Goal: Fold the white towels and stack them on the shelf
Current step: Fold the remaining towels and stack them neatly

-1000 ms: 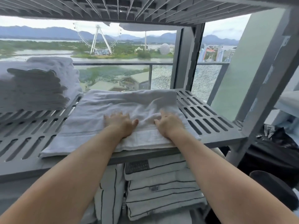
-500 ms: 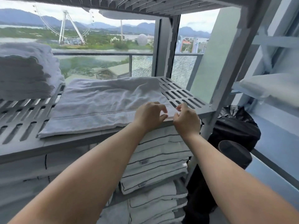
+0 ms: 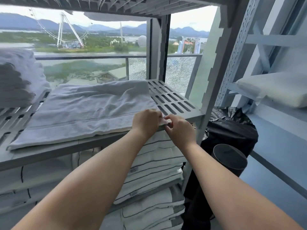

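left forearm (image 3: 93, 180): bare | right forearm (image 3: 224, 180): bare | left grip (image 3: 146, 122): bare | right grip (image 3: 180, 131): bare

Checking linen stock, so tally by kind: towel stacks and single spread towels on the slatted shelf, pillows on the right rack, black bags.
Stack of folded towels: 1
Spread towel: 1
Pillow: 1
Black bag: 1
Total: 4
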